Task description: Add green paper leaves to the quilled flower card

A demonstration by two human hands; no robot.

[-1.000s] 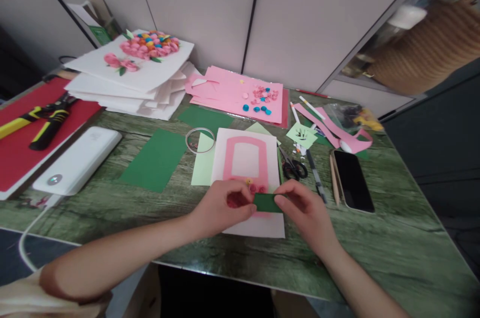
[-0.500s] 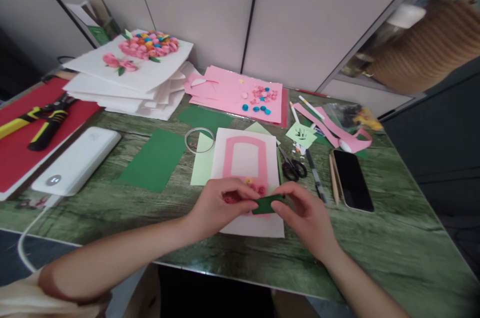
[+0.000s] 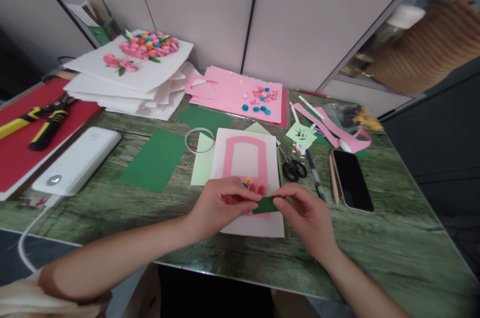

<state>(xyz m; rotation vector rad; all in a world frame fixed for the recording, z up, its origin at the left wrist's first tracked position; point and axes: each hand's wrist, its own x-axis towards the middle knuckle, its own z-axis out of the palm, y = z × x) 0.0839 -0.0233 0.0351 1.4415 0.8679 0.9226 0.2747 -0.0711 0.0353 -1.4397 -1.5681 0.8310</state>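
Note:
My left hand (image 3: 221,208) and my right hand (image 3: 305,215) meet over the near end of a white card (image 3: 247,158) that carries a pink paper frame. Between their fingertips they pinch a small dark green paper piece (image 3: 267,204). Both hands are closed in a pinch on it. Small pink rolled paper flowers (image 3: 258,188) sit on the card just beyond my fingers, partly hidden by my left hand.
Black scissors (image 3: 292,165), pens and a dark phone (image 3: 352,179) lie to the right. A green sheet (image 3: 155,159), a wire ring (image 3: 200,140) and a white power bank (image 3: 77,160) lie to the left. Pink sheets (image 3: 232,93), a stack of white cards (image 3: 131,78) and yellow pliers (image 3: 45,125) lie farther back.
The green paper piece looks narrower now, and my two hands have drawn closer together on it. Nothing else on the table has moved.

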